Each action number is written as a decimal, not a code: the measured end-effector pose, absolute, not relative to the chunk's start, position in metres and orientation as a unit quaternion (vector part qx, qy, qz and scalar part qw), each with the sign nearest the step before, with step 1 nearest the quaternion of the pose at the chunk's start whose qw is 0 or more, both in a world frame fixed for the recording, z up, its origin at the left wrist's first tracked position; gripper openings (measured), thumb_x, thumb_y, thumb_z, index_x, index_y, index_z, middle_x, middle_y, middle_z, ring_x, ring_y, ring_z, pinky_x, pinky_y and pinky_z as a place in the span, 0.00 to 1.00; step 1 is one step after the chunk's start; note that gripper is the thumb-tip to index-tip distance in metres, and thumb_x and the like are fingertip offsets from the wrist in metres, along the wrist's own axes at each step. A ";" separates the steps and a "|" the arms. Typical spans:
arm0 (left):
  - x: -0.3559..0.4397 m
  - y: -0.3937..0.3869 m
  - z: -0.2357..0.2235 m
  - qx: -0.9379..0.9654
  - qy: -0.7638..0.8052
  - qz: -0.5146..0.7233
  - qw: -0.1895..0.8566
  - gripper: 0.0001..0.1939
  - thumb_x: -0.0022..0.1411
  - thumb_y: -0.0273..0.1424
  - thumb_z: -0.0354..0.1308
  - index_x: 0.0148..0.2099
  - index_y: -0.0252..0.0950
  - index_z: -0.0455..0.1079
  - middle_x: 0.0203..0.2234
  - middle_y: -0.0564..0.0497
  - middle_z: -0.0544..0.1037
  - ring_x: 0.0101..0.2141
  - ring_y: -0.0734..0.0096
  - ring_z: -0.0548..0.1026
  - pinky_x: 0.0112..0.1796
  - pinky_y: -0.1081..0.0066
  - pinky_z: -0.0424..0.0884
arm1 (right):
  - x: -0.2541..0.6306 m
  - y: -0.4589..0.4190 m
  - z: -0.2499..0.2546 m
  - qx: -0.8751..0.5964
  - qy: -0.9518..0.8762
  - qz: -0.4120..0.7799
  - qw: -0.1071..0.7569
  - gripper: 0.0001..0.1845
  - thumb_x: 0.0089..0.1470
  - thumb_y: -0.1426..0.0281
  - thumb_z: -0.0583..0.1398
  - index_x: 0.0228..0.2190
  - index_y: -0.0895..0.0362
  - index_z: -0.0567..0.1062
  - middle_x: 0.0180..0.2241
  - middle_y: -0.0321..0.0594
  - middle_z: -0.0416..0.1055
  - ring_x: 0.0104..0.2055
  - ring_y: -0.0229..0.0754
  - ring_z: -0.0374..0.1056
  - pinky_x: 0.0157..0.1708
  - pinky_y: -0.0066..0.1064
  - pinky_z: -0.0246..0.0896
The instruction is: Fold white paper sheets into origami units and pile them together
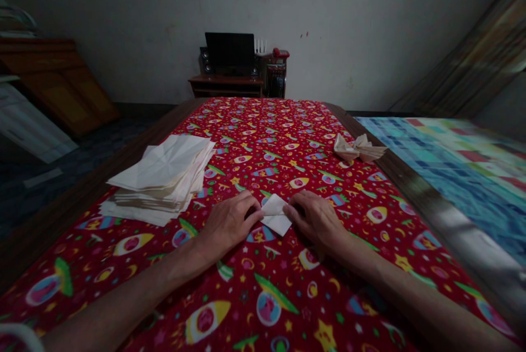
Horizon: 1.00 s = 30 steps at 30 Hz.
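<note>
A small folded piece of white paper lies on the red patterned cloth between my hands, one corner pointing toward me and a crease running across its middle. My left hand has its thumb and fingers pinched at the paper's left corner. At the right corner, my right hand pinches with curled fingers. Both wrists rest low near the cloth. The fingertips of each hand are partly hidden behind the thumbs and knuckles.
Left of my hands stands a stack of creased paper sheets. Folded paper pieces sit near the table's right edge. The red cloth covers the table. Beyond its far end are a monitor and a small desk.
</note>
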State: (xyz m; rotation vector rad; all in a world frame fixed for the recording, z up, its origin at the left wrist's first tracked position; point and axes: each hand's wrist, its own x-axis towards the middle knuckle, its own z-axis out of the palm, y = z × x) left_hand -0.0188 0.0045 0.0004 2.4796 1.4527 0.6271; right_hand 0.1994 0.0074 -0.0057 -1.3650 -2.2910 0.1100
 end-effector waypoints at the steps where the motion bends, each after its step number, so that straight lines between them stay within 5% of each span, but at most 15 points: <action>1: -0.020 0.005 0.000 0.837 0.495 0.211 0.097 0.10 0.63 0.37 0.52 0.33 0.37 0.68 0.31 0.55 0.72 0.32 0.72 0.71 0.32 0.73 0.63 | 0.199 0.007 -0.006 -0.500 -0.834 0.037 0.233 0.12 0.58 0.66 0.54 0.25 0.57 0.69 0.24 0.37 0.66 0.26 0.36 0.59 0.26 0.28 0.47; 13: -0.013 -0.001 0.006 0.835 0.520 0.177 0.016 0.08 0.64 0.31 0.49 0.32 0.37 0.64 0.30 0.53 0.69 0.31 0.71 0.70 0.30 0.72 0.63 | 0.199 0.009 -0.002 -0.512 -0.829 0.048 0.220 0.13 0.57 0.65 0.55 0.24 0.58 0.68 0.23 0.36 0.64 0.25 0.36 0.58 0.25 0.27 0.45; 17: -0.015 0.000 0.004 0.837 0.507 0.204 0.028 0.04 0.62 0.29 0.51 0.39 0.37 0.66 0.34 0.51 0.70 0.34 0.68 0.70 0.34 0.70 0.67 | 0.199 0.010 -0.002 -0.522 -0.822 0.044 0.222 0.12 0.55 0.65 0.57 0.23 0.57 0.68 0.23 0.35 0.64 0.24 0.36 0.58 0.24 0.27 0.44; 23: -0.016 -0.001 0.005 0.922 0.342 0.180 -0.029 0.20 0.64 0.22 0.47 0.56 0.40 0.63 0.57 0.51 0.65 0.58 0.59 0.57 0.55 0.56 0.58 | 0.200 0.011 -0.005 -0.512 -0.825 0.050 0.236 0.12 0.56 0.65 0.56 0.24 0.57 0.68 0.22 0.35 0.64 0.24 0.35 0.57 0.24 0.26 0.45; 30: -0.019 -0.004 0.002 0.936 0.330 0.119 0.000 0.28 0.58 0.16 0.45 0.60 0.34 0.59 0.59 0.49 0.63 0.61 0.61 0.55 0.59 0.53 0.51 | 0.201 0.012 -0.002 -0.502 -0.825 0.082 0.244 0.11 0.56 0.66 0.56 0.24 0.57 0.67 0.22 0.35 0.65 0.23 0.35 0.58 0.24 0.26 0.48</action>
